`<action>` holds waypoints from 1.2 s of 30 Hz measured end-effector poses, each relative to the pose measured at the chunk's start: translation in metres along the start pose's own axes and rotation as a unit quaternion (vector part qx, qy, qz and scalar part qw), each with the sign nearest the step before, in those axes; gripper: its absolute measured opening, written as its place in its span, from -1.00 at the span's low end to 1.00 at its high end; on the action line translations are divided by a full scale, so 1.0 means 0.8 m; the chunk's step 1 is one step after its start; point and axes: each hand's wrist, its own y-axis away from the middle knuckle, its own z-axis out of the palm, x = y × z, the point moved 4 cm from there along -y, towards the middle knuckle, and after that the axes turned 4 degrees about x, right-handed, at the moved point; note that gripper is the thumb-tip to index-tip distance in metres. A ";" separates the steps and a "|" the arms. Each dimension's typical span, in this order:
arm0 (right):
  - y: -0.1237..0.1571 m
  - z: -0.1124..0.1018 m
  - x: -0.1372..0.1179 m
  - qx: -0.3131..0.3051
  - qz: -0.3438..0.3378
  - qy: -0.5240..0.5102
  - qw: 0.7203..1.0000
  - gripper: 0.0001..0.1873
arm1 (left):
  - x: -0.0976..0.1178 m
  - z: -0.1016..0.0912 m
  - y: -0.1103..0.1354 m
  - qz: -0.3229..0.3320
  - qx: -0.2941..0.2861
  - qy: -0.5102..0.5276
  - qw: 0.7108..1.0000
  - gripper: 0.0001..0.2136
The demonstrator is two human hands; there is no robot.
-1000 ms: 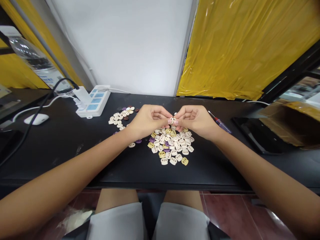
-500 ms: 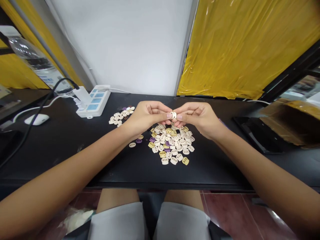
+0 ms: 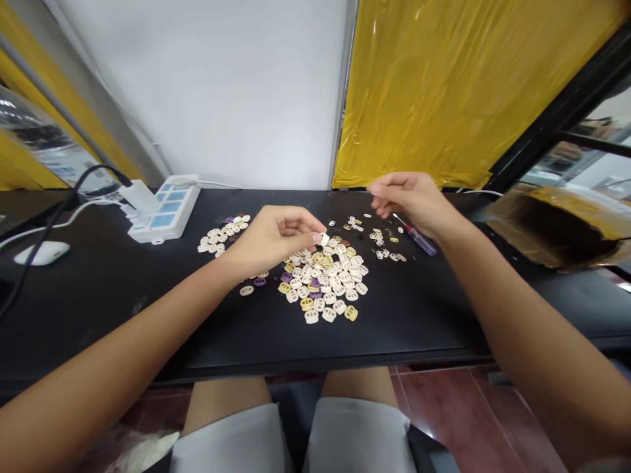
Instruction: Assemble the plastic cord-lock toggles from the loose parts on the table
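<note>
On the worktop point(image 3: 419, 322) straight before me lies the main pile of toggles point(image 3: 323, 282). Behind it to the left sits a smaller heap point(image 3: 219, 233), and behind it to the right a loose scatter point(image 3: 379, 243). A screwdriver point(image 3: 417, 236) lies just right of that scatter. The power strip point(image 3: 162, 210) sits far left near the wall, with a mouse point(image 3: 42, 252) left of it. A box point(image 3: 557, 226) stands at the far right.

Light: bright, even, overhead | Glare: sheen on yellow plastic sheet point(image 3: 458, 85) | Shadows: soft, faint | Edges: strong wide-angle bending | Focus: centre sharp, forearms soft
</note>
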 end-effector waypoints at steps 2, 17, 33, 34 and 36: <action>-0.007 -0.029 0.004 0.012 0.037 0.113 0.993 -0.79 | 0.000 0.002 0.001 0.003 -0.024 -0.039 0.999 -0.87; 0.003 -0.020 0.025 -0.229 0.142 0.449 0.852 -0.68 | 0.019 -0.075 -0.008 -0.017 0.023 -0.356 0.934 -0.70; 0.008 0.006 0.020 -0.088 0.147 0.246 0.954 -0.74 | -0.025 -0.155 0.001 -0.240 -0.136 -0.501 0.821 -0.78; 0.009 0.010 0.020 -0.088 0.151 0.237 0.956 -0.72 | -0.026 -0.153 0.000 -0.236 -0.139 -0.498 0.823 -0.80; 0.012 0.018 0.024 -0.089 0.158 0.218 0.959 -0.73 | -0.027 -0.150 0.000 -0.227 -0.145 -0.492 0.828 -0.84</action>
